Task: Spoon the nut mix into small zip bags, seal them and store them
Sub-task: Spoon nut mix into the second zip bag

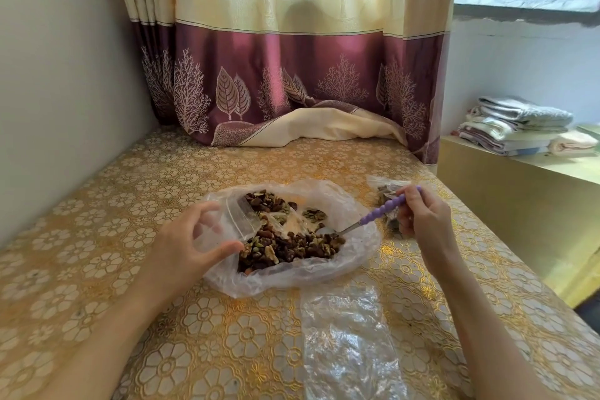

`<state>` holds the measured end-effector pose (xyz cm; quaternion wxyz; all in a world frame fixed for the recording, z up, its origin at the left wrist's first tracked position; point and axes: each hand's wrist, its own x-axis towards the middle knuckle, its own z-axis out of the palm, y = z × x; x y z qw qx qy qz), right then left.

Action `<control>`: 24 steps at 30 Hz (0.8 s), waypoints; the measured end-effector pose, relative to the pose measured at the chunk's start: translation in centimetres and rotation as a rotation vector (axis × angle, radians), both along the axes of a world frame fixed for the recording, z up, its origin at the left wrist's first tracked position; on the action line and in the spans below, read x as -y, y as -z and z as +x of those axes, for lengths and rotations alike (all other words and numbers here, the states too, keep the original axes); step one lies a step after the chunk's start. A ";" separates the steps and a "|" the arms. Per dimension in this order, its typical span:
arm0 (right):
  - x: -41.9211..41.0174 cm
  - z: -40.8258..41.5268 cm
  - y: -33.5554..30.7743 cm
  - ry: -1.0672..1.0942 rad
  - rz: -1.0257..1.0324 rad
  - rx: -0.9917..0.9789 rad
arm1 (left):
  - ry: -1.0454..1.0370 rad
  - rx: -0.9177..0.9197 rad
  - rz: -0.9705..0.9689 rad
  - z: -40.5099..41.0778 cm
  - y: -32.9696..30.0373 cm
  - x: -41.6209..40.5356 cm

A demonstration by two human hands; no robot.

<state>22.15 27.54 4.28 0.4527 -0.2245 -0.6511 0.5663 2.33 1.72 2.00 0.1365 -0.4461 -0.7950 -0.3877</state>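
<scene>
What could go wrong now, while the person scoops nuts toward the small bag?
1. The left hand pinches the small zip bag so its mouth looks only partly open; nuts could fall beside it.
2. The nut mix lies on a loose open plastic bag; the spoon in the right hand may drag or tear it.
3. Spilled pieces would be hard to spot on the patterned tablecloth.

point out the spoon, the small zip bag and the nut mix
spoon (pixel 386 209): head view, on its purple beaded handle
small zip bag (pixel 242 216): head view, on its clear side near the open mouth
nut mix (pixel 292 247): head view, middle of the pile
</scene>
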 end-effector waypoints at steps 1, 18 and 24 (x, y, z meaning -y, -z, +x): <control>0.0 -0.1 0.0 0.005 0.005 0.016 | -0.001 -0.003 0.001 0.1 0.0 0.0; 0.0 -0.1 0.8 -0.011 -0.032 0.058 | 0.002 0.020 0.009 0.4 -0.2 0.0; 0.8 -0.7 1.3 -0.046 -0.083 0.030 | -0.004 0.013 -0.003 0.6 -0.4 0.1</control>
